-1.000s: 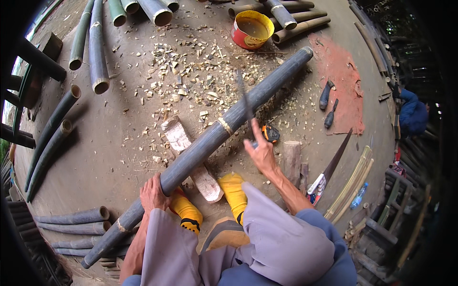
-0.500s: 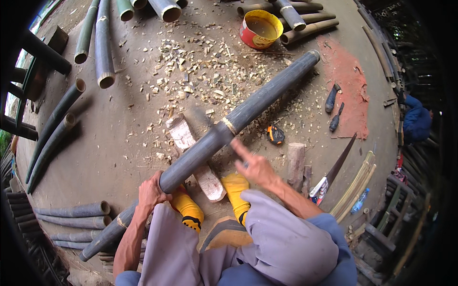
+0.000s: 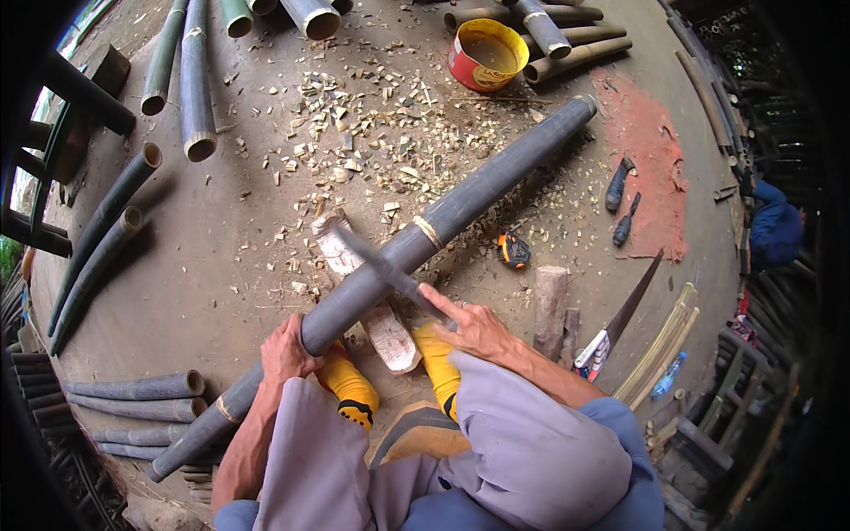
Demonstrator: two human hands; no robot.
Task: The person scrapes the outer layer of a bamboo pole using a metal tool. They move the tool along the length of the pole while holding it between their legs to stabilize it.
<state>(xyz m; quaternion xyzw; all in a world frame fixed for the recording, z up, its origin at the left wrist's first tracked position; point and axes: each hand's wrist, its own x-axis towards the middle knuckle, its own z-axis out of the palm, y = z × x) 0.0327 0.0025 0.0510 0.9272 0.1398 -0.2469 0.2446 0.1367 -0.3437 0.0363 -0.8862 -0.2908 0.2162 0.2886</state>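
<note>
Bamboo pole (image 3: 496,177) could roll, tbh, if my gripping left hand (image 3: 288,351) slips, skewing the knife (image 3: 404,283) my right hand (image 3: 476,330) clutches.

The round red bucket (image 3: 466,69) with a yellow rim bears yellow printing on its side, too small to read.

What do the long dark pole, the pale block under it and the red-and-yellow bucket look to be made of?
Long dark pole: looks like bamboo, fairly matte grey-black skin, judging by its pale ringed joints.
Pale block: likely wood, rough and unpolished, from its uneven, hacked-looking faces.
Red-and-yellow bucket: probably plastic, smooth and brightly coloured, though painted metal can't be ruled out.
</note>
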